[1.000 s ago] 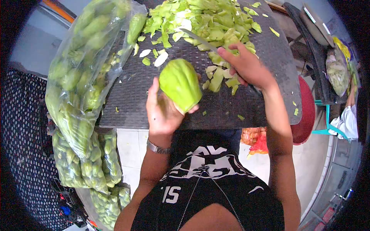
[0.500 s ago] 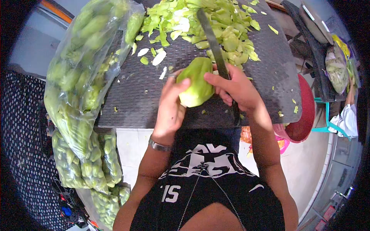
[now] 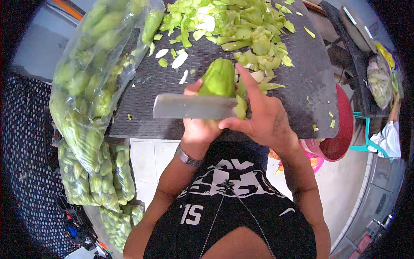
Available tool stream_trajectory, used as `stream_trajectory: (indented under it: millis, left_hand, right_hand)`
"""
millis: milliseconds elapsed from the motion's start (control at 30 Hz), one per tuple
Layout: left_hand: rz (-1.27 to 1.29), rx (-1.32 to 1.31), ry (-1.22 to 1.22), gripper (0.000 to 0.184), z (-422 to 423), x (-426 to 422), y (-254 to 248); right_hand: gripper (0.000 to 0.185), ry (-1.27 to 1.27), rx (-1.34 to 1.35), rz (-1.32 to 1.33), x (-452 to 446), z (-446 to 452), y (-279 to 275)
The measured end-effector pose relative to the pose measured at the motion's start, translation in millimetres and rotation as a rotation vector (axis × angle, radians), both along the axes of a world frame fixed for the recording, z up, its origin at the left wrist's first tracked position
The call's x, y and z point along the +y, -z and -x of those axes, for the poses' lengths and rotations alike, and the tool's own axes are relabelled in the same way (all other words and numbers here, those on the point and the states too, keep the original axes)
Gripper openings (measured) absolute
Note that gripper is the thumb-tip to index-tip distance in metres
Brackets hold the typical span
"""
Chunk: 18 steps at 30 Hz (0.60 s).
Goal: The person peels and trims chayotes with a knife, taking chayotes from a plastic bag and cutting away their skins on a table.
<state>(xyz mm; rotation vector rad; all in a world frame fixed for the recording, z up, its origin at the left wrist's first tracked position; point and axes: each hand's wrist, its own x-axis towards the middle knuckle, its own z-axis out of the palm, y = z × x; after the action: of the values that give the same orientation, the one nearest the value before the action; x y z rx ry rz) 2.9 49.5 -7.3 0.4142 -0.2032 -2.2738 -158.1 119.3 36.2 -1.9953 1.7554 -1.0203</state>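
A green chayote (image 3: 218, 77), pale where its skin is cut, rests in my left hand (image 3: 200, 129); the fingers are wrapped round it near the front of the dark woven-pattern table (image 3: 148, 114). My right hand (image 3: 271, 114) has a wide-bladed knife (image 3: 189, 106), its handle hidden in the palm. The blade lies sideways across the near part of the chayote, its tip pointing left. The thumb and forefinger of that hand are spread apart, and a strip of peel (image 3: 241, 107) sits at the blade's right end. Beyond both hands is a heap of green peelings (image 3: 241, 28).
A large clear plastic bag of green chayotes (image 3: 82, 82) leans along the table's left side. More filled bags (image 3: 101, 179) stand below it. At right are a red tub (image 3: 343, 125), a teal stool (image 3: 366, 134) and another person's white garment (image 3: 389, 139).
The knife has swung from upright to lying sideways across the chayote. The chayote now stands more upright, and my right thumb and forefinger have spread apart.
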Motion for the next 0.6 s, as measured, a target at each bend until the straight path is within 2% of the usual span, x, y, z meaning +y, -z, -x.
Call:
stream_trajectory:
  millis: [233, 367, 433, 467, 567, 600]
  left_hand:
    - [0.023, 0.143, -0.026, 0.059, 4, 6, 9]
    - [0.086, 0.130, 0.090, 0.060, -5, 9, 15]
    - [0.116, 0.122, 0.147, 0.060, -7, 12, 8]
    - [0.113, -0.122, 0.092, 0.061, -3, 21, 3]
    - [0.004, -0.099, -0.021, 0.060, -4, 14, 12]
    - [0.068, -0.182, -0.125, 0.060, 4, 16, 11]
  right_hand:
    - [0.110, -0.022, 0.029, -0.003, -2, -2, 2]
    - [0.107, -0.027, 0.019, -0.043, -8, 4, 7]
    - [0.105, -0.085, -0.094, -0.082, -18, 20, 8]
    - [0.105, -0.111, -0.154, -0.102, -19, 25, 10]
    - [0.104, -0.176, -0.194, -0.159, -15, 27, 9]
    - [0.105, -0.156, -0.169, -0.170, -9, 22, 7]
